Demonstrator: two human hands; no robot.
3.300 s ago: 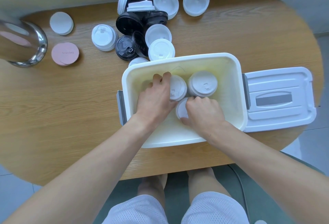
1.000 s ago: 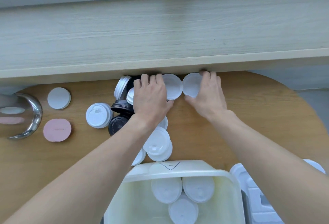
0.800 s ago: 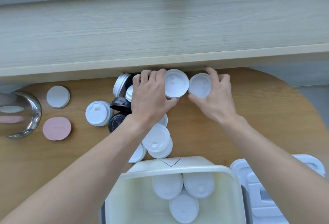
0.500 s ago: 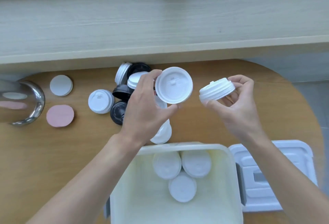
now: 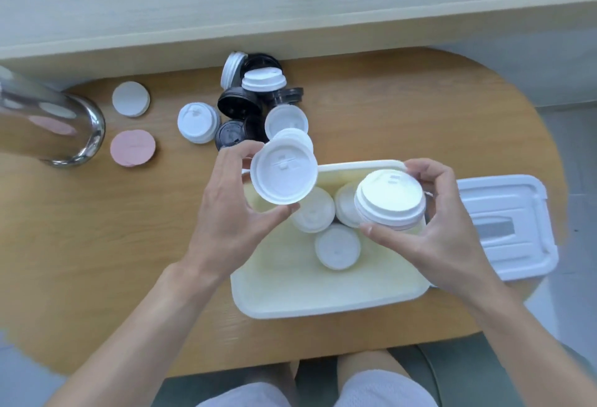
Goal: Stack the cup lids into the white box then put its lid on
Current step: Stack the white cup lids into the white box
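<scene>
On the wooden table [image 5: 97, 245], from the left: a steel-rimmed glass vessel [image 5: 48, 128], a white disc [image 5: 130, 98] and a pink disc [image 5: 132, 148], then a far cluster of black and white cup lids [image 5: 255, 106]. A white cup lid [image 5: 283, 176] is pinched by the left hand [image 5: 232, 209]; a short stack of white lids [image 5: 390, 201] is gripped by the right hand [image 5: 442, 228], both over the white box [image 5: 323, 306], in which three lids [image 5: 337, 246] are seen. The box lid [image 5: 507, 228] is laid just right of the box.

Each hand, left hand [image 5: 231, 209] and right hand [image 5: 433, 228], holds 1 white cup lid above the white box [image 5: 323, 304].
</scene>
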